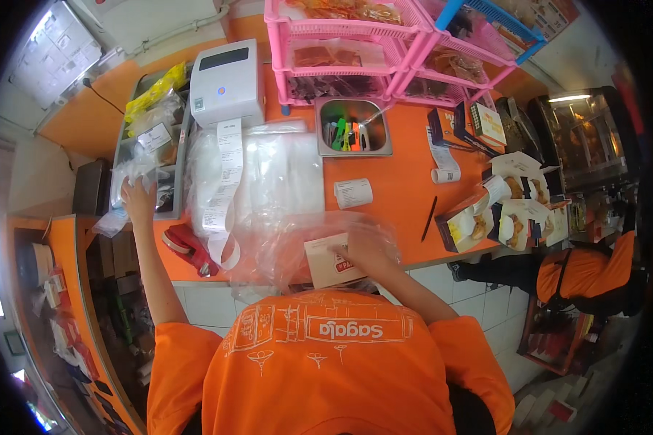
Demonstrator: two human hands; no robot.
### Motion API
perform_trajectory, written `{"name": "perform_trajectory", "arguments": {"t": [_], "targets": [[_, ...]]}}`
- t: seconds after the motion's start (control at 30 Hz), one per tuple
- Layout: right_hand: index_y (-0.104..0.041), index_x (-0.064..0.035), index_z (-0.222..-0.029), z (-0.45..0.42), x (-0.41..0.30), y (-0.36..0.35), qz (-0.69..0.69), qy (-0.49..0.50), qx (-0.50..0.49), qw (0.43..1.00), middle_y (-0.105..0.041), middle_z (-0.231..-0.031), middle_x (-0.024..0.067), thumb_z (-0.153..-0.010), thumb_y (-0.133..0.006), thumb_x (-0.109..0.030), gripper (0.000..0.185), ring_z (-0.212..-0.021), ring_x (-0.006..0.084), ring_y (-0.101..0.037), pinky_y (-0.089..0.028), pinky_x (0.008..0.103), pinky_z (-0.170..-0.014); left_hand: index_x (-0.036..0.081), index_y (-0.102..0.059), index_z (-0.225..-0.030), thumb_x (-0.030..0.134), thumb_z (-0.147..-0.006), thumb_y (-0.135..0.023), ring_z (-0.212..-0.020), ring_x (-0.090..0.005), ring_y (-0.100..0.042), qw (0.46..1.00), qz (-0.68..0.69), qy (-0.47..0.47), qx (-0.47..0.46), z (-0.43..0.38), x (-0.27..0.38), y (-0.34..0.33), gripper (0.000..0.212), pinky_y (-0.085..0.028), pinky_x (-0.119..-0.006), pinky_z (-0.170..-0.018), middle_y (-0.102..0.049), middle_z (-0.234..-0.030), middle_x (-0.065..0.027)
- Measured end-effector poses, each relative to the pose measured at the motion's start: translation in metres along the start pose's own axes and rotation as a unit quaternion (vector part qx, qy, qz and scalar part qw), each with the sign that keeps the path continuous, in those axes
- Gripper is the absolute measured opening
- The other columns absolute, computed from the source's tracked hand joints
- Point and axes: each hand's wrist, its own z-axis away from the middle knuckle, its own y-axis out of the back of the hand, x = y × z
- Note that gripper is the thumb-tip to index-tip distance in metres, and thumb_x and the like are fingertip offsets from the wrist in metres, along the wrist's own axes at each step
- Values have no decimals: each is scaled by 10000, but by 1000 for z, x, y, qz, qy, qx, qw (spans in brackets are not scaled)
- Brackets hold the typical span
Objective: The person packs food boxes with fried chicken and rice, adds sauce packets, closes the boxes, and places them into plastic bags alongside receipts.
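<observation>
My left hand (139, 198) reaches into the near end of a grey divided bin (180, 163), its fingers on clear plastic packets (133, 168); whether it grips one I cannot tell. At the counter's front edge, my right hand (367, 253) lies on a printed cardboard box (326, 261), fingers over its top. Clear plastic bags (283, 239) surround the box. Flat clear bags (283, 179) are stacked farther back. A long paper receipt (226, 185) hangs from a white printer (226, 81) across these bags. A red stapler-like tool (188, 250) rests left of the receipt's curled end.
Pink plastic racks (343, 70) stand at the back, beside a steel container (353, 155) of highlighters. A loose receipt (353, 194) and black pen (429, 218) lie on the orange counter. Open food boxes (468, 225) stand at right. Another person (582, 272) is farther right.
</observation>
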Motion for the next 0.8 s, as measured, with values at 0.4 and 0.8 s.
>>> {"name": "perform_trajectory", "arguments": {"t": [0.4,0.8], "targets": [[-673,0,-810,-4,-36,78,-169,75,-32,982,-655,-748,194,-899,-571,-373,397,-738,312,-653,-486,446,-702,8,-581,-1153,113,-890,-574,-1254,-352,-437,925,334,-178,-20,104,163,132,283,-330,-437,-1044,-464,-1350,-173],[-579,-16,-1033,-56,38,68,-67,75,227,969,-644,-993,178,-836,-677,-188,279,-882,335,-653,-520,424,-734,18,-444,-1304,37,-864,-594,-1176,-246,-498,756,574,-210,-233,189,321,143,465,-401,-370,-980,-530,-1243,-118]]}}
